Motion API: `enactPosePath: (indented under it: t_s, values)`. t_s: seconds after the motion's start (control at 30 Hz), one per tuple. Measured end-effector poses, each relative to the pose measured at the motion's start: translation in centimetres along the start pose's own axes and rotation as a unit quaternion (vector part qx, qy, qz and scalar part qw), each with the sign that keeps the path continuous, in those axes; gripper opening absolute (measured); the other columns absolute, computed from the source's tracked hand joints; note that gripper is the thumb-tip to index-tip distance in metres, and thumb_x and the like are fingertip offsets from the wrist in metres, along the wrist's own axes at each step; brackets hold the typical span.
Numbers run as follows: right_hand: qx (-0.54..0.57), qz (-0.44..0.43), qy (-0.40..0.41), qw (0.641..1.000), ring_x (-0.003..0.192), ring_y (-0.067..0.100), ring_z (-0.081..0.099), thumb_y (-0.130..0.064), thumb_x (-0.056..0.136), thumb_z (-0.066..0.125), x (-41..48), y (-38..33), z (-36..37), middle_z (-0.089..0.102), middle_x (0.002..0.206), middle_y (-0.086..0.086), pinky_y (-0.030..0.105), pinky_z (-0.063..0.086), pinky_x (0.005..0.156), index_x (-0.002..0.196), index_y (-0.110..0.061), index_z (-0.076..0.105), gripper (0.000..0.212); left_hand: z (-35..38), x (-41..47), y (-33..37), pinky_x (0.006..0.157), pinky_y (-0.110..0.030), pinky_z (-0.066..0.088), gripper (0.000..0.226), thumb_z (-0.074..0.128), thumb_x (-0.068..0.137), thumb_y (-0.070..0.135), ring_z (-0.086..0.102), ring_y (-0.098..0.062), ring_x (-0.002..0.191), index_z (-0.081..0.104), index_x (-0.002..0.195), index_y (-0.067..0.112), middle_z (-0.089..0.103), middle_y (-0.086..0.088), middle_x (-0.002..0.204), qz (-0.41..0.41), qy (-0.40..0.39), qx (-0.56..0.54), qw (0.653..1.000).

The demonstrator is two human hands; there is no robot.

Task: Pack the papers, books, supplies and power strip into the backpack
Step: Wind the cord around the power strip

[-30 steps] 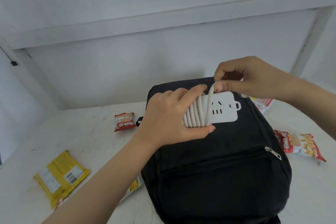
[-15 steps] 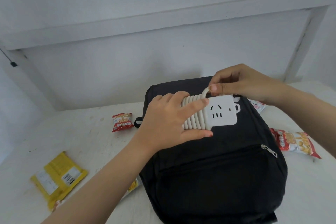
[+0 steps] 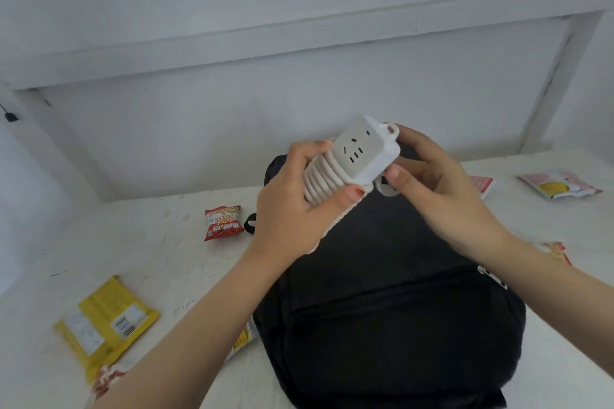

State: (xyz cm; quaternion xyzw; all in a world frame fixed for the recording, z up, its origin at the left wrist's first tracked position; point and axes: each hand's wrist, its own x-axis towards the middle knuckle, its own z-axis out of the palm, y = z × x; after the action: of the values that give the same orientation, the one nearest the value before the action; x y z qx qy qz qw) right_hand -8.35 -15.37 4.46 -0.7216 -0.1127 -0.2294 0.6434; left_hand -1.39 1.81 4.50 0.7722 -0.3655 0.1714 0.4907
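A left hand (image 3: 292,206) grasps the cord-wrapped power strip (image 3: 362,153) and a right hand (image 3: 438,196) pinches its end, above a black backpack (image 3: 382,292) (seemingly zipped) on the table (image 3: 149,259). The next move is likely opening the backpack.

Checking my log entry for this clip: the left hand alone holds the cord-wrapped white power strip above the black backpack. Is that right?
Not alone. The head view shows the right hand holding the power strip too, at its bare end, while the left hand grips the cord-wrapped end, above the black backpack.
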Motion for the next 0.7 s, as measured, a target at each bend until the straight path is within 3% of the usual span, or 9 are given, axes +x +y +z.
enactPosePath:
  t_s: [0.13, 0.23, 0.3, 0.53, 0.7]
  values:
    - [0.013, -0.004, 0.035, 0.999, 0.112, 0.013, 0.061, -0.012, 0.088, 0.057, -0.6, -0.3, 1.3, 0.068, 0.112, -0.012, 0.027, 0.052, 0.088, 0.137, -0.014, 0.039, 0.053, 0.6, 0.4, 0.0, 0.065, -0.033, 0.057, 0.039, 0.058, 0.073, 0.060, 0.066, -0.015, 0.084, 0.036, 0.104, 0.054, 0.064, 0.008, 0.102, -0.040, 0.016, -0.099, 0.994]
    - [-0.003, -0.007, 0.065, 0.998, 0.116, 0.017, 0.059, -0.020, 0.088, 0.063, -0.9, -0.3, 2.3, 0.067, 0.116, 0.003, 0.043, 0.050, 0.096, 0.138, -0.019, 0.039, 0.056, 1.1, 0.6, 0.1, 0.062, -0.031, 0.054, 0.041, 0.059, 0.073, 0.056, 0.067, -0.020, 0.080, 0.039, 0.107, 0.045, 0.065, -0.003, 0.099, -0.072, 0.029, -0.171, 0.982]
    - [-0.008, -0.016, 0.081, 0.997, 0.111, 0.019, 0.062, -0.018, 0.087, 0.062, -0.9, -0.4, 2.6, 0.069, 0.111, 0.007, 0.047, 0.050, 0.094, 0.135, -0.023, 0.041, 0.053, 1.4, 0.8, 0.1, 0.062, -0.028, 0.052, 0.040, 0.059, 0.073, 0.053, 0.067, -0.019, 0.078, 0.041, 0.107, 0.042, 0.065, -0.006, 0.098, -0.086, 0.031, -0.197, 0.976]
    - [0.002, -0.024, 0.110, 0.994, 0.084, 0.020, 0.070, -0.004, 0.088, 0.060, -0.6, -1.7, 1.9, 0.073, 0.085, 0.013, 0.025, 0.053, 0.080, 0.118, -0.029, 0.047, 0.042, 1.7, 1.0, -0.5, 0.064, -0.045, 0.057, 0.037, 0.061, 0.072, 0.056, 0.068, -0.024, 0.077, 0.042, 0.104, 0.051, 0.066, -0.004, 0.095, -0.080, 0.010, -0.177, 0.981]
    - [-0.013, -0.031, 0.118, 0.992, 0.081, 0.029, 0.068, -0.012, 0.091, 0.059, -1.0, -1.4, 2.2, 0.073, 0.084, 0.014, 0.031, 0.053, 0.078, 0.118, -0.029, 0.044, 0.036, 2.0, 0.9, -0.3, 0.066, -0.043, 0.056, 0.036, 0.059, 0.072, 0.059, 0.067, -0.022, 0.078, 0.041, 0.103, 0.053, 0.066, -0.004, 0.096, -0.082, 0.012, -0.172, 0.982]
